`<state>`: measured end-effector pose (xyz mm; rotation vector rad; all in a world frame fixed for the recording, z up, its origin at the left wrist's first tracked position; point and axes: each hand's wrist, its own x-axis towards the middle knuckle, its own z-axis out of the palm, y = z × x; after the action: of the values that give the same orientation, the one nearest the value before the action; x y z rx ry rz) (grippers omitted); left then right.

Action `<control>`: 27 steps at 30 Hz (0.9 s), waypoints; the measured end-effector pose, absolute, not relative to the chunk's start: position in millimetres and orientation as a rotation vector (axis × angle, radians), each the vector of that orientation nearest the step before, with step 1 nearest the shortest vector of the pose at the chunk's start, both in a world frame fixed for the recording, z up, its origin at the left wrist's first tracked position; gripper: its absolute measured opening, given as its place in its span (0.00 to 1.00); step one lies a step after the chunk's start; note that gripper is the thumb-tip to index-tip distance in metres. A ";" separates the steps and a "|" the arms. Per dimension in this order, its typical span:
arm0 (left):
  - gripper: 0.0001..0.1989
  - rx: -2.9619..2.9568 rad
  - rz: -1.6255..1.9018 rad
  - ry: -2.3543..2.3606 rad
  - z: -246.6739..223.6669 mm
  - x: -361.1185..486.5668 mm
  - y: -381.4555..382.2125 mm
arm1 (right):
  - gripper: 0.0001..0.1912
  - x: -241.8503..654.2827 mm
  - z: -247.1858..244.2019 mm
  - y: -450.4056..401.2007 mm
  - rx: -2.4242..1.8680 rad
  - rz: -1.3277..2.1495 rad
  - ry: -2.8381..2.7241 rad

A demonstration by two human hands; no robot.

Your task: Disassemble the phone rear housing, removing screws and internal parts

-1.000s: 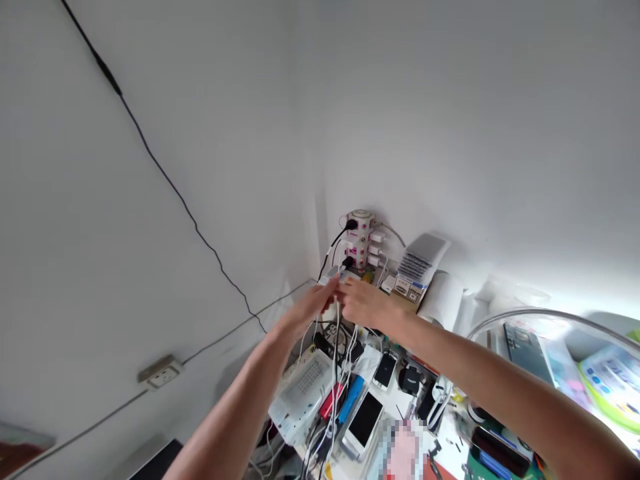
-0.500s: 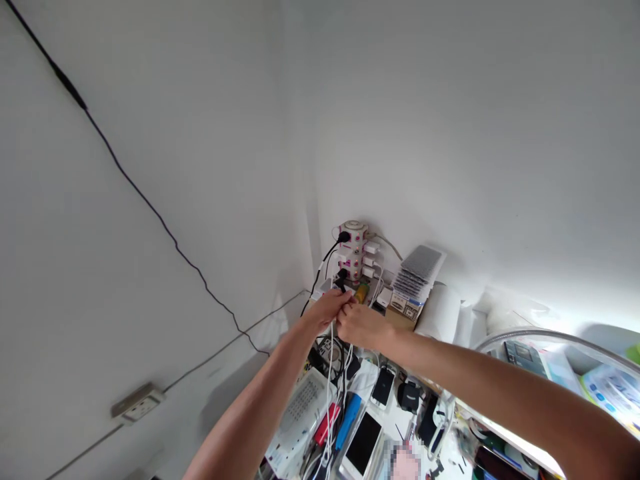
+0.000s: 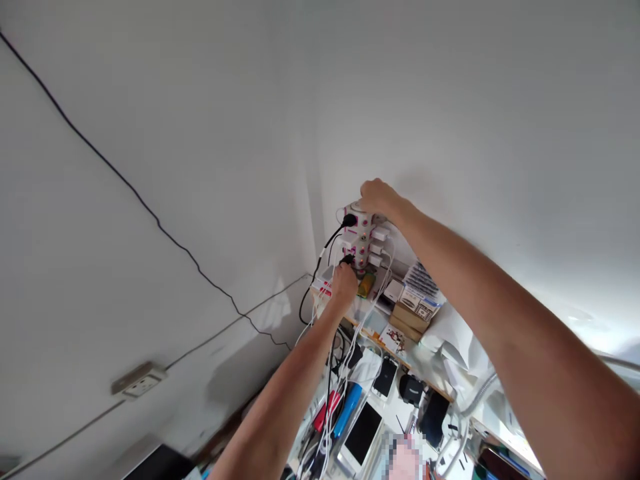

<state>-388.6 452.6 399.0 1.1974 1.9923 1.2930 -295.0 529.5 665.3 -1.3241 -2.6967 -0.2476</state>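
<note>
A white and pink tower power strip [image 3: 363, 248] stands in the corner on a shelf, with several plugs in its sides. My right hand [image 3: 376, 193] rests closed on the top of the tower. Low on the tower's front, my left hand [image 3: 345, 283] is closed on a black plug [image 3: 347, 260], which sits against a lower socket. A second black plug [image 3: 349, 220] is in an upper socket, its cable hanging down on the left. White chargers [image 3: 377, 247] stick out on the right side.
Small boxes [image 3: 407, 320] and a white roll stand right of the tower. Below lie phones [image 3: 363, 433], a blue tool [image 3: 347, 410], a red item and tangled white cables. A wall outlet [image 3: 143, 385] is at lower left.
My hands were together in front of the tower and have parted. The right one has moved up to the tower's top, the left one up to the lower black plug.
</note>
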 end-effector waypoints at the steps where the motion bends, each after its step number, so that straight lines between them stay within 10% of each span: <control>1: 0.21 1.211 1.291 2.035 397.5 -387.8 456.1 | 0.23 -300.9 662.5 538.8 -1.355 -0.194 -2.708; 27: 0.19 1.392 0.828 2.599 411.1 -398.7 478.1 | 0.27 -320.9 633.9 598.5 -1.478 0.111 -2.708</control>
<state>-398.7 478.1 411.1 1.3916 2.5988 0.8280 -320.9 598.5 633.9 -1.4775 -2.7085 0.1107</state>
